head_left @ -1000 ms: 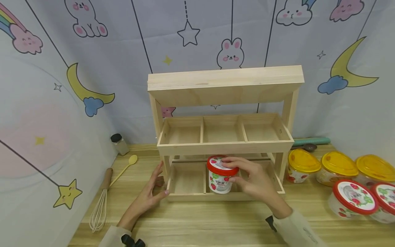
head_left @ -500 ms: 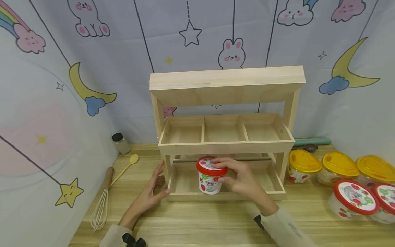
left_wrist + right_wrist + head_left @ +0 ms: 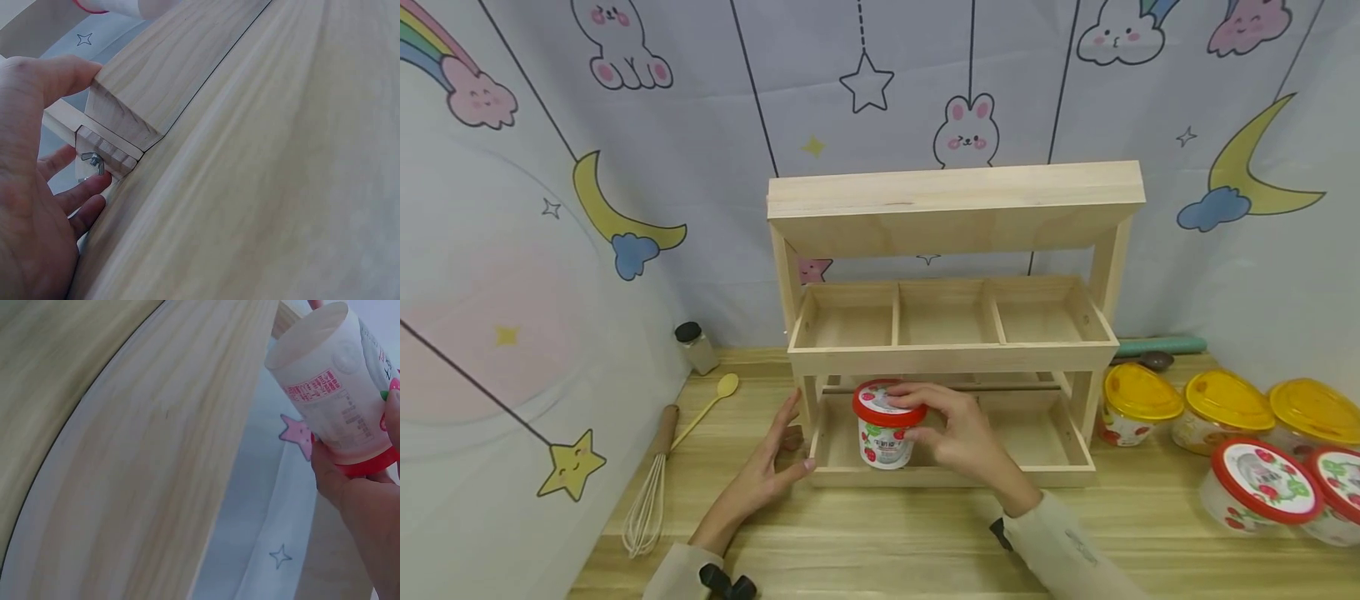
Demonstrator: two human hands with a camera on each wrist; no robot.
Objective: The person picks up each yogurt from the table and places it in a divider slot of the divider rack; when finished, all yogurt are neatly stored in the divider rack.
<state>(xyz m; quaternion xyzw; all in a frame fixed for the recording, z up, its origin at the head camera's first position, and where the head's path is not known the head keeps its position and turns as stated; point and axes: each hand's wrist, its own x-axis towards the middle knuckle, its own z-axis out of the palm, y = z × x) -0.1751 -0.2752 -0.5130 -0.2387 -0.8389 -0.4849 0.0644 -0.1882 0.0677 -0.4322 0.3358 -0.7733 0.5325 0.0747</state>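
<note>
My right hand [image 3: 951, 429] grips a white strawberry-printed tub with a red lid [image 3: 886, 447], thumb on its side and fingers over the lid. The tub hangs at the front left of the lower tray of a wooden two-tier shelf [image 3: 951, 361]. From below, its bottom rim [image 3: 312, 334] shows above the tray's front board [image 3: 144, 444]. My left hand [image 3: 763, 475] is at the shelf's lower left corner. There the thumb touches the tray's front corner [image 3: 100, 94], with the other fingers spread along the side by a wing nut [image 3: 92, 159].
Right of the shelf stand yellow-lidded tubs [image 3: 1227, 404] and red-lidded tubs [image 3: 1262, 483]. A green rod [image 3: 1161, 347] and a dark spoon [image 3: 1156, 360] lie behind them. At left are a whisk [image 3: 651, 500], a yellow spoon [image 3: 707, 408] and a black-capped jar [image 3: 697, 348].
My right hand has carried the red-lidded tub left along the front of the lower tray, from the middle section to the left one. The left hand has stayed at the shelf's corner.
</note>
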